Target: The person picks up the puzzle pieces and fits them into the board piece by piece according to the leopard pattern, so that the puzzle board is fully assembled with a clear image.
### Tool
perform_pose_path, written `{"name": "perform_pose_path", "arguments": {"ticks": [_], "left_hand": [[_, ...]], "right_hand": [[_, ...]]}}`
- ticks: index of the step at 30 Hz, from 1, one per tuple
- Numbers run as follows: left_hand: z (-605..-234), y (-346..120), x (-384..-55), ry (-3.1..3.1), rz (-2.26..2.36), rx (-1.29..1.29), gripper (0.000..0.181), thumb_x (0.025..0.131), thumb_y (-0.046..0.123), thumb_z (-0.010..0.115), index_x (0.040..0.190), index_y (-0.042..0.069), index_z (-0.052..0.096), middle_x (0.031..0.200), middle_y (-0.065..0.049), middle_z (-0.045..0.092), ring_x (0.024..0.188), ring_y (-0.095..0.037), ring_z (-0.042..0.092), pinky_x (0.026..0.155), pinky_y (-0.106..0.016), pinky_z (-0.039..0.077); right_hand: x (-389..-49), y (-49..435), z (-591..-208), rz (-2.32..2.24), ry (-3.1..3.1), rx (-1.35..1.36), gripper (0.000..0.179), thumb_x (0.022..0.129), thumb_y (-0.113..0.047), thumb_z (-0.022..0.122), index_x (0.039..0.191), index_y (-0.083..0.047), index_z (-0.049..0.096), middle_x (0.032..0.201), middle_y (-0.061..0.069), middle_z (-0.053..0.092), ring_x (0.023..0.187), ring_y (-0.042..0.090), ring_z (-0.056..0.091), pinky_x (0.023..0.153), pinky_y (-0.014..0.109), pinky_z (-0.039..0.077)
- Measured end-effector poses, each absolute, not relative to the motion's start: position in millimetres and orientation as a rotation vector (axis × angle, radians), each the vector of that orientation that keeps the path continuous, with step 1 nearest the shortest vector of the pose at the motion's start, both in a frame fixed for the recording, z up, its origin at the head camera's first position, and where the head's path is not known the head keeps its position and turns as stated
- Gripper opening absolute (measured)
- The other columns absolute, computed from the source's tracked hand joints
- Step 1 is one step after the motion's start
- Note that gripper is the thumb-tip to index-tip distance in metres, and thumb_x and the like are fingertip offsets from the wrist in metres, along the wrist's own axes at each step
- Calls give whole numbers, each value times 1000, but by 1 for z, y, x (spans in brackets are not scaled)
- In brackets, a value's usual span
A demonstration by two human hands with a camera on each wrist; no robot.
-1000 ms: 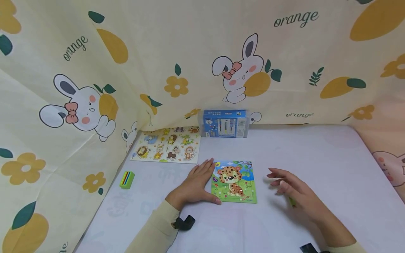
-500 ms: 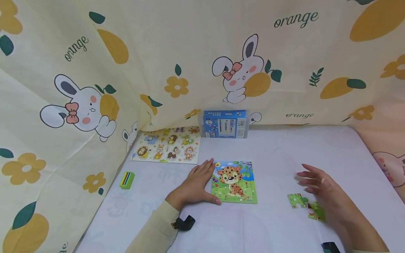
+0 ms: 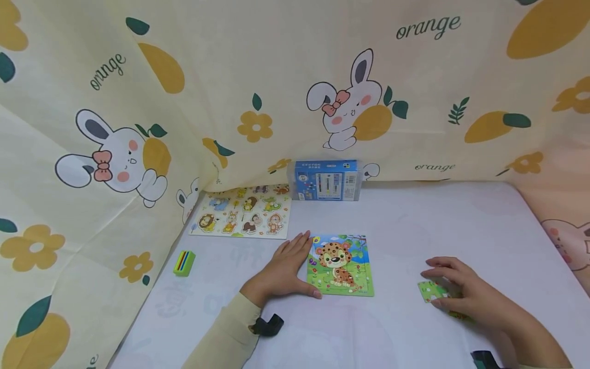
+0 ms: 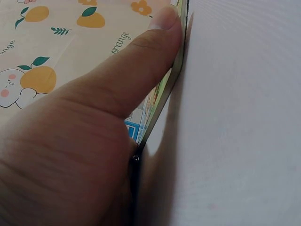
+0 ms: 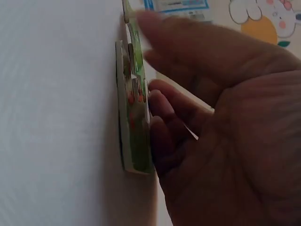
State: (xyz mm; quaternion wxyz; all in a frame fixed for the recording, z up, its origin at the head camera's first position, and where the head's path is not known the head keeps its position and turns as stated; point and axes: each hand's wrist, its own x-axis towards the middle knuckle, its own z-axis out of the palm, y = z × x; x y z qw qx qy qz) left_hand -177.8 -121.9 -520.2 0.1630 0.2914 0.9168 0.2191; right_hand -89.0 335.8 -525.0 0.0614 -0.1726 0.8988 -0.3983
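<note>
A square leopard jigsaw puzzle [image 3: 338,264] lies on the white table. Along its left side rests my left hand [image 3: 286,270], fingers extended and thumb at the lower edge; the left wrist view shows the thumb [image 4: 141,56] against the board's rim. To the right of the puzzle, my right hand [image 3: 479,294] hovers low over green jigsaw pieces [image 3: 428,291], its fingers bent and thumb spread apart from them. In the right wrist view the pieces [image 5: 137,150] overlap, and the fingertips are close beside them. Contact there is hard to judge.
Behind stand a blue boxed set [image 3: 326,180] in clear wrap and a flat animal board [image 3: 244,218]. A small green block with coloured stripes [image 3: 184,263] lies at the left edge. A patterned curtain [image 3: 286,66] closes off the back and sides.
My right hand has moved right, away from the puzzle, then lowered over the green pieces, now covering part of them. My left hand has stayed on the puzzle's edge.
</note>
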Motion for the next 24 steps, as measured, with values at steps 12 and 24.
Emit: {"name": "perform_pose_path", "arguments": {"ticks": [12, 24], "left_hand": [[-521, -122, -177, 2610, 623, 825, 143, 74, 80, 86, 176, 11, 12, 182, 3, -2, 164, -13, -8, 131, -45, -2], [-523, -122, -179, 2619, 622, 829, 144, 74, 80, 86, 176, 10, 13, 182, 2, -2, 164, -13, -8, 131, -44, -3]], "right_hand": [[-88, 312, -509, -1181, 2742, -443, 33, 90, -7, 89, 115, -20, 74, 114, -6, 71, 103, 8, 64, 84, 22, 56], [-91, 262, -520, -1679, 2450, -703, 25, 102, 6, 71, 125, -4, 74, 104, 4, 74, 78, 21, 73, 68, 28, 61]]}}
